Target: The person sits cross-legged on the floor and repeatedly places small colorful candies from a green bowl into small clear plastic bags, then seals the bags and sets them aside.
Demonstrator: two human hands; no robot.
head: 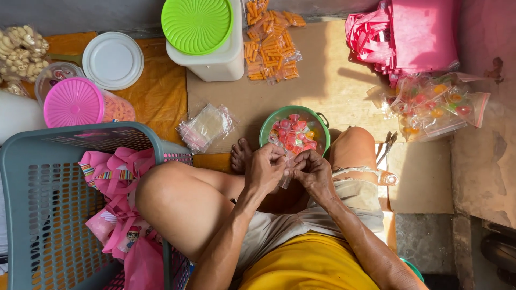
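1. Grey plastic laundry basket (32, 177), at the person's left, holding folded pink gift bags (121, 215).
2. Stack of pink non-woven bags (408, 35), far right on the floor mat.
3. White tub with a green ribbed lid (197, 24), standing top centre; beside it, sealed packets of orange stick snacks (271, 45).
4. Pink-lidded container (73, 102) and a loose white lid (113, 60), upper left.
5. Pile of filled clear packets of coloured sweets (435, 104), right of the knee.
6. Green bowl (267, 124) of wrapped pink and red sweets, on the floor between the knees, just beyond the hands.
7. Sheaf of empty clear sachets (207, 126), left of the bowl.
8. Left hand (264, 169), closed, fingertips pinching one edge of the small clear packet (287, 171).
9. Right hand (313, 171), closed, pinching the opposite edge of the same packet, which hangs between both hands over the lap, touching the bowl's near rim in view.
10. Handling note, as a judgement: thin film of this kind opens best with thumbs sliding against forefingers at the mouth, kept close above the bowl so anything dropped lands in it. Contents of the packet cannot be told.
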